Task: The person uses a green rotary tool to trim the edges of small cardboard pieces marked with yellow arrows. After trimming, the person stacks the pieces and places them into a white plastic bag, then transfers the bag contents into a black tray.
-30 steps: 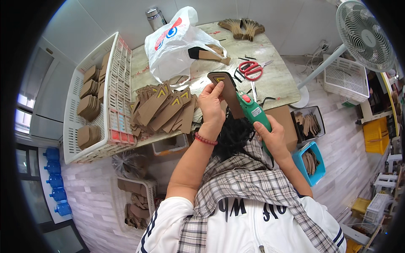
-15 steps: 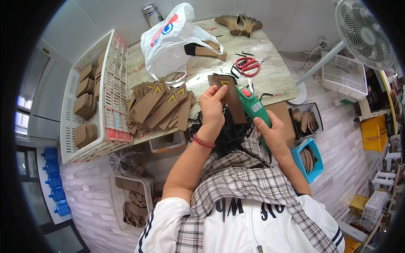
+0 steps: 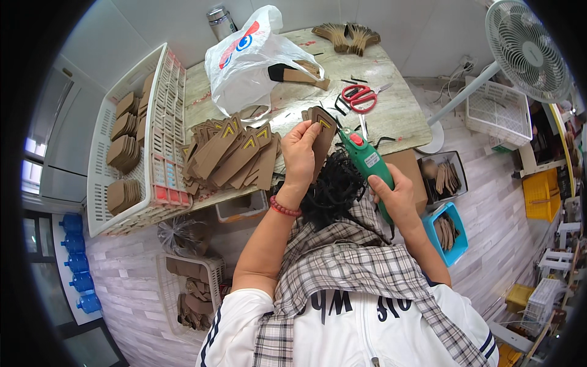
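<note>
My left hand (image 3: 298,156) pinches a brown fabric piece (image 3: 321,147) with a yellow chevron near its rounded top, holding it tilted above my lap. My right hand (image 3: 394,194) grips a green cordless electric scissors (image 3: 369,160) with a red button. The tool's head points up beside the piece's right edge, with a small gap between them. A tangle of black strips (image 3: 333,192) lies on my checked apron (image 3: 348,260). Left of my left hand, a heap of similar brown pieces (image 3: 229,156), some with yellow chevrons, covers the table's near edge.
Red-handled scissors (image 3: 359,98) and black scraps lie on the table (image 3: 391,122), beyond the tool. A white plastic bag (image 3: 241,73) stands behind the heap. At left is a white crate (image 3: 156,122) of stacked pieces; at right, a fan (image 3: 529,52) and a blue bin (image 3: 463,241).
The brown piece has turned and shifted left with my left hand, away from the electric scissors. The tool's head now stands apart from it, and more of the black tangle shows.
</note>
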Motion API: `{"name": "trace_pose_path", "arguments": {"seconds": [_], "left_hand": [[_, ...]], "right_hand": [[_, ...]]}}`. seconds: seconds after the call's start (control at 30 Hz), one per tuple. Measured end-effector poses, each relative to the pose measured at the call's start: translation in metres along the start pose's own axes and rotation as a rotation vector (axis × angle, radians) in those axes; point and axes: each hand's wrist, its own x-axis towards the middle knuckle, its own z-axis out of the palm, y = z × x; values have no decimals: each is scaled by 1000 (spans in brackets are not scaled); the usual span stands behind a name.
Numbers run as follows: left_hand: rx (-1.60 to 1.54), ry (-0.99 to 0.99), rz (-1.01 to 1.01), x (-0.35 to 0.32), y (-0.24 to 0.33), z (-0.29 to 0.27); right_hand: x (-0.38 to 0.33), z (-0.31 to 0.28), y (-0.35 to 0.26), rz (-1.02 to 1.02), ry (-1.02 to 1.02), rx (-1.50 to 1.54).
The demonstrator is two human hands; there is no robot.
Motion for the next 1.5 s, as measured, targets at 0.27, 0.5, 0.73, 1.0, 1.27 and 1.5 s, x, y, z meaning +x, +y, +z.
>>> {"name": "trace_pose_path", "arguments": {"seconds": [0.27,0.5,0.73,1.0,1.27,1.5], "left_hand": [[92,-24,73,5,-3,-6],[124,-25,101,2,0,-1],[145,-55,97,3,0,-2],[182,-174,1,3,-3,-10],[320,-258,-48,3,4,-10],[440,-368,-90,10,19,-20]], "right_hand": [[-3,0,1,3,4,-17],[-5,-2,1,-7,-3,-25],[-6,-2,1,4,-12,-8],[-6,-3,-1,-11,-12,9],[-3,-8,-2,-17,-23,22],[-2,-10,-3,-24,-39,18]]}}
